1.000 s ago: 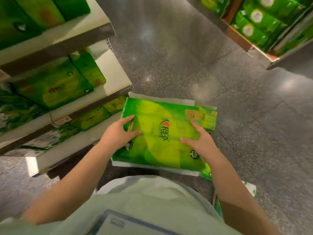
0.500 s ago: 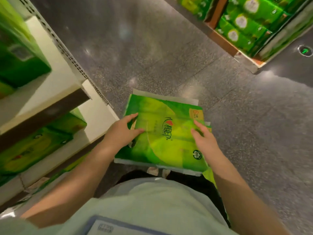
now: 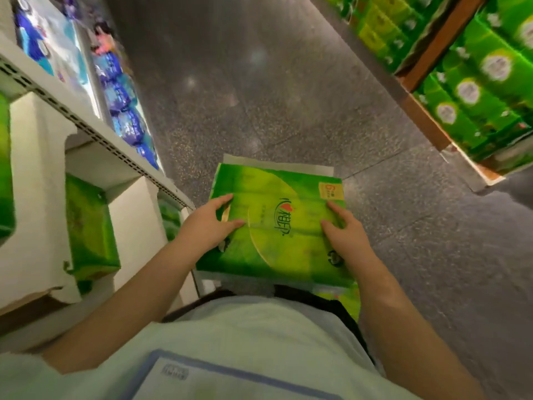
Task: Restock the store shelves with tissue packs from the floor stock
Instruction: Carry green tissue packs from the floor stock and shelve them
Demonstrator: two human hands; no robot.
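floor: dark grey speckled stone [image 3: 288, 90], polished, soft light glare spots, thin tile seams running diagonally on the right.
aisle: open strip of that floor between the left shelving and the right display.
left shelving: white shelf unit [image 3: 37, 180], perforated upright strip along its edge, boards tiered downward toward the person.
shelf stock: green tissue pack on shelf [image 3: 89, 226] sits in a lower bay; another green block at the far left edge, blurred.
upper left: blue and purple packets [image 3: 122, 93] lined along the shelf front, print not readable.
right display: stacked green packs with white round marks [image 3: 473, 90] on a brown-edged platform [image 3: 424, 116], well apart from the hands.
task item: green tissue pack [image 3: 277, 226], flat, broad face up, held in front of the torso above the floor, just beside the low end of the left shelving. White seam flaps show at its far and near edges; orange label at far right corner.
left hand [image 3: 207, 226]: grips the pack's left edge, thumb and index finger on top, other fingers hidden underneath.
right hand [image 3: 346, 235]: grips the pack's right edge, thumb and index finger spread on top.
below pack: sliver of more green wrapping [image 3: 346, 301] near the right forearm, mostly hidden.
person: pale shirt [image 3: 245, 342], bare forearms.
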